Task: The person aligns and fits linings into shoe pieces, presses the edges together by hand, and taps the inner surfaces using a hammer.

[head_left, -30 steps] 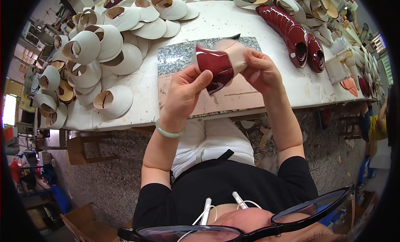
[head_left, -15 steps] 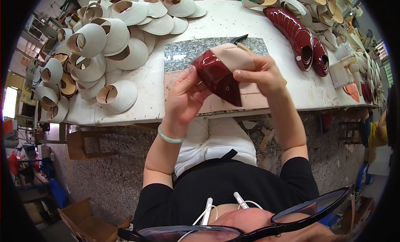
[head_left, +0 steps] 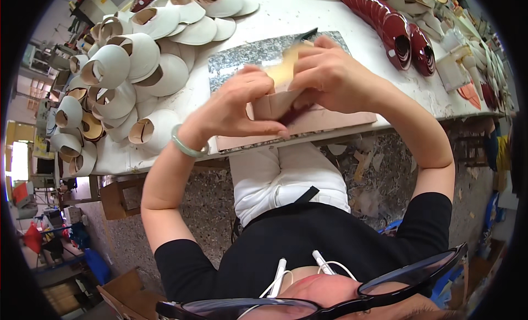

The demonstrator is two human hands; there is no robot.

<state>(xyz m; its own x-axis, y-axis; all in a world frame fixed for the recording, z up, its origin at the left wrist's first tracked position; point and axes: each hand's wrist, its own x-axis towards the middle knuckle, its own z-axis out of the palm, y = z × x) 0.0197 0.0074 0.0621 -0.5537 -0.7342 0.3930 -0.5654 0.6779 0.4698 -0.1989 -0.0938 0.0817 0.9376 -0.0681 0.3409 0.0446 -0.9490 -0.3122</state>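
Low over the front of the table, both hands hold a shoe upper (head_left: 272,105), its beige lining now turned up. Its dark red glossy side shows only as a blurred patch underneath. My left hand (head_left: 234,102), with a pale green bangle (head_left: 187,144) at the wrist, has curled fingers on the upper's left edge and the thumb stretched along the near side. My right hand (head_left: 330,75) is closed on the right part, its fingers bent over the edge. A blurred yellowish flap (head_left: 283,71) stands up between the hands. The fingers hide much of the upper.
Under the hands lie a speckled stone slab (head_left: 223,72) and a pinkish board (head_left: 349,120). A black-tipped tool (head_left: 308,34) rests behind. White shoe uppers (head_left: 154,130) crowd the left; nested dark red uppers (head_left: 385,23) and a whitish box (head_left: 448,72) stand right. Wooden stool (head_left: 118,199) below.
The upper has gone from red side showing to lining side up. Both hands have shifted their hold and bent their fingers over it. The view has moved slightly.
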